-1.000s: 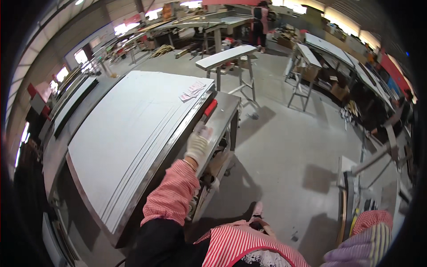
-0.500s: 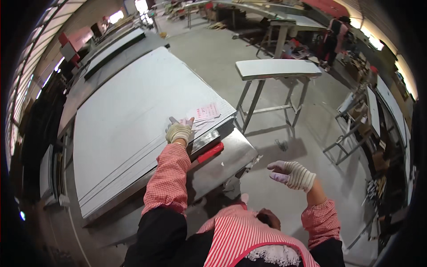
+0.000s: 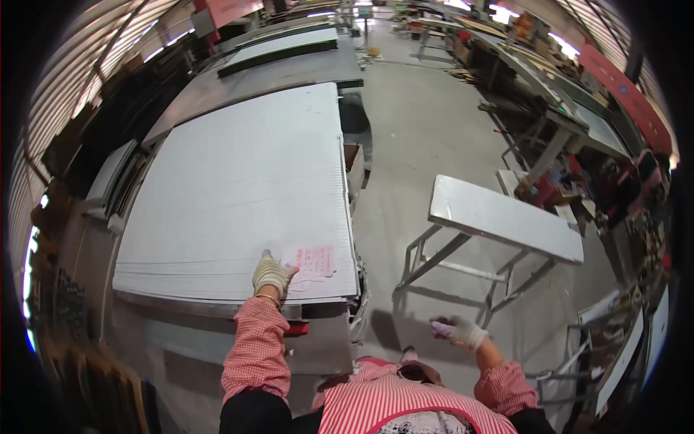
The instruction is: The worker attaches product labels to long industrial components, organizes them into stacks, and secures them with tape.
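Left hand (image 3: 273, 276), slips (image 3: 316, 260) at thumb.

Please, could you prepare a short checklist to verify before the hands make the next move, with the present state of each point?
1. Both hands gloved: ok, left hand and right hand.
2. Right hand free: ok, it looks empty.
3. Left hand clear of the paper slips: cannot tell; its thumb is at their edge.
4. Stack of white sheets free of loose items on top: not ok, the slips lie near its close right corner.
5. Red object fully visible: not ok, the left sleeve partly covers it.
6. White-topped bench apart from the stack: ok.
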Motion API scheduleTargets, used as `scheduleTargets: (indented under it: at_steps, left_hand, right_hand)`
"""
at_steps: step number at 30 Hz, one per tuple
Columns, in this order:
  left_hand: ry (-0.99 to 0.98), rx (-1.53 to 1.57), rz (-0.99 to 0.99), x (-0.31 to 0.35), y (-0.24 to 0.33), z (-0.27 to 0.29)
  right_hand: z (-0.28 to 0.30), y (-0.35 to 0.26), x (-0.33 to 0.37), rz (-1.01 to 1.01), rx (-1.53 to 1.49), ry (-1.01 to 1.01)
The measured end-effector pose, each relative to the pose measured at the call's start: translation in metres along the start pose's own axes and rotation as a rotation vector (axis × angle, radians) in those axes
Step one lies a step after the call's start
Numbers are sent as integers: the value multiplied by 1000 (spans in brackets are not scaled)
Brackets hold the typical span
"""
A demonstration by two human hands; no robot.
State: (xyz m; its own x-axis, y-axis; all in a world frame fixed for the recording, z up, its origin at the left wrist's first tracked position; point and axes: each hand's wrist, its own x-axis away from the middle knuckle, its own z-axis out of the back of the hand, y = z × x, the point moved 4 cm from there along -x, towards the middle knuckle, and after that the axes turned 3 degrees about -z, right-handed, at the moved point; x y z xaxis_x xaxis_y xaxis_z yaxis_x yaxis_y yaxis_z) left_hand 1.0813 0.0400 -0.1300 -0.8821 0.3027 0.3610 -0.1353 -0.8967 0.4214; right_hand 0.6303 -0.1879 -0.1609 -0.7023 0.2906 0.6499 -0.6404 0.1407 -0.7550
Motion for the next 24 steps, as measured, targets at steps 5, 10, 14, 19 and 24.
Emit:
scheduleTargets:
  at_steps: [5,10,14,19,24]
  left_hand:
    - [102,27,64,24,27,-9]
    - [248,151,-73,18,32,-18]
    - [248,153,-19,17,27,15]
    - [-53,9,-227,77,28,37]
    - [-64,477,-313,95,126,-12]
  right_hand:
    - [34,-95,-86,284,367,-215]
    - [36,-202,-125,362,466,-341]
    - [25,-263,-138,410,197,-390]
    - [-45,-327,-136,1055,457,-538]
    - [-46,-281,-192,155,203,-898]
